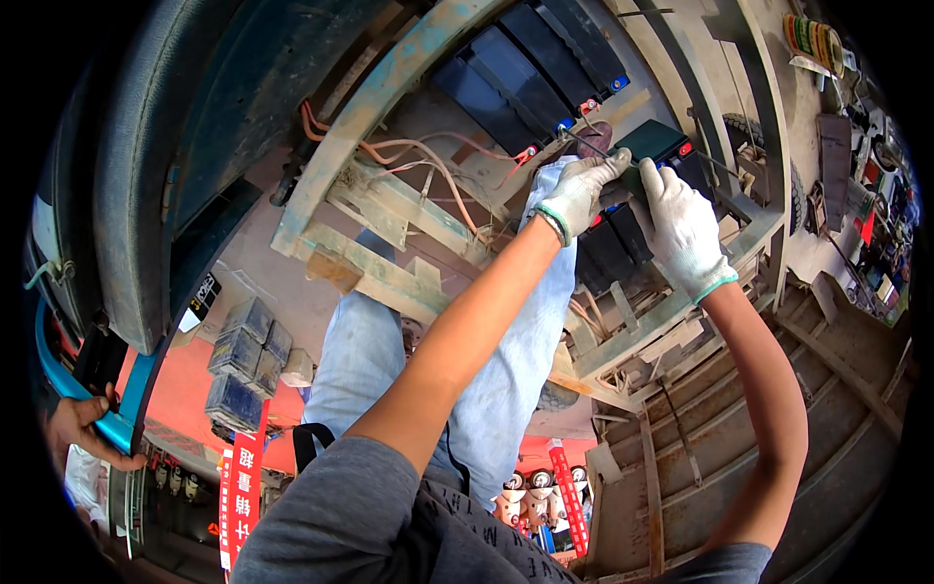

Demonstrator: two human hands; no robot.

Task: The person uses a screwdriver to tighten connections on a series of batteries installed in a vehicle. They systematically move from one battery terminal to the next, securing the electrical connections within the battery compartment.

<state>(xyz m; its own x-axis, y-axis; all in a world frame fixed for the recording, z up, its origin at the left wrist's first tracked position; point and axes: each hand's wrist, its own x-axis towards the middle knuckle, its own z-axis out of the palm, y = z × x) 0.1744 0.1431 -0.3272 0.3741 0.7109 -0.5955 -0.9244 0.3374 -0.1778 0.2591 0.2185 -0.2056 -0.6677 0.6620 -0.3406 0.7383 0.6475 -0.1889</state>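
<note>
My left hand [582, 192], in a white glove, is closed near the tip of a thin dark piece [587, 143], perhaps a cable or tool; its grip is partly hidden. My gloved right hand [686, 234] has curled fingers beside it, on something dark I cannot make out. Both are over black batteries [623, 243] and a dark green one [650, 139] with a red terminal. More black batteries [501, 83] sit above, with red and blue terminals. Orange-red cables [433, 156] run among them.
A dusty metal frame [345, 127] surrounds the batteries, above my jeans-clad legs. A padded seat [136, 195] stands raised at left. Another person's bare hand [78, 423] grips a blue rail there. Stacked old batteries [243, 360] lie lower left; a slatted metal bed [720, 428] is lower right.
</note>
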